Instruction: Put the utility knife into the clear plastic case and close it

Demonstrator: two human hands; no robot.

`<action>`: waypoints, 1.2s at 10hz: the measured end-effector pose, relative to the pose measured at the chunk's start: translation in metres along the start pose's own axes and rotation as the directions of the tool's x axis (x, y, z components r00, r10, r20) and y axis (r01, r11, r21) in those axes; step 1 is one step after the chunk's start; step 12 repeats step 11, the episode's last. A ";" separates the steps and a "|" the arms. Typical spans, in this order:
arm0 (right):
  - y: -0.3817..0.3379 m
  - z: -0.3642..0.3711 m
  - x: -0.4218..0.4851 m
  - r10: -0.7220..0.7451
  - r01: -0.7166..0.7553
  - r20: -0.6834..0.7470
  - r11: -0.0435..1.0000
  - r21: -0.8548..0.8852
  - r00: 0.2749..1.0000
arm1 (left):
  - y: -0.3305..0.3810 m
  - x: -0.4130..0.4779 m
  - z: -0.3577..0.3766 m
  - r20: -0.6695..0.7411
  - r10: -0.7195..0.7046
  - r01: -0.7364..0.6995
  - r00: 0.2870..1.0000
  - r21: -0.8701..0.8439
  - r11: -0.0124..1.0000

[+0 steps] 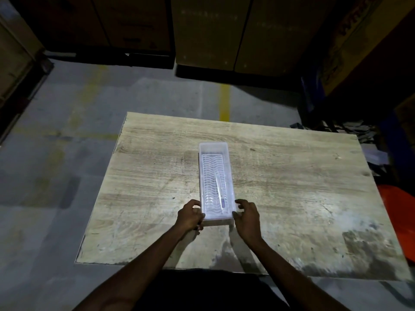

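Note:
A long clear plastic case [207,176] with a wavy ribbed insert lies lengthwise on the wooden table [292,176]. Inside it, toward the near right, lies a slim pale utility knife [220,194] with a dark slider near its close end. My left hand [190,215] grips the case's near left corner, fingers curled on the edge. My right hand [247,215] holds the near right corner, thumb and fingers on the rim. Whether a lid sits on the case is hard to tell through the glare.
Large cardboard boxes [213,30] stand on the floor beyond the table. A pile of paper scraps [359,135] and an orange object [397,209] lie off the right edge. The grey concrete floor [56,131] carries yellow lines.

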State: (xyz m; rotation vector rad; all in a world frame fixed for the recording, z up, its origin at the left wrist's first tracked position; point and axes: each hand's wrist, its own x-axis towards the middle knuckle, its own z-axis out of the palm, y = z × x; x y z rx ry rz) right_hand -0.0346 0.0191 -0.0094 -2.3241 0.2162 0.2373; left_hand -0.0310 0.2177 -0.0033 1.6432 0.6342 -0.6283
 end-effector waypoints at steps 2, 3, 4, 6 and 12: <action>0.000 -0.007 0.009 0.271 -0.315 0.230 0.931 0.184 0.935 | 0.001 0.000 0.001 -0.035 0.059 -0.054 0.998 0.126 0.991; -0.001 -0.010 0.011 0.240 -0.279 0.249 0.950 0.140 0.939 | -0.001 0.002 0.004 -0.063 0.125 -0.104 0.990 0.268 0.958; -0.005 -0.012 0.015 0.173 -0.198 0.258 0.977 0.075 0.951 | -0.005 0.002 0.011 -0.071 0.167 -0.128 0.983 0.380 0.916; -0.002 -0.015 0.022 0.120 -0.109 0.306 0.993 -0.055 0.944 | -0.003 -0.003 0.019 -0.109 0.198 -0.095 0.974 0.598 0.796; -0.114 -0.244 0.153 -0.491 0.257 -0.128 0.640 -0.724 0.862 | 0.281 -0.023 0.041 0.095 0.901 -0.131 0.423 0.990 -0.043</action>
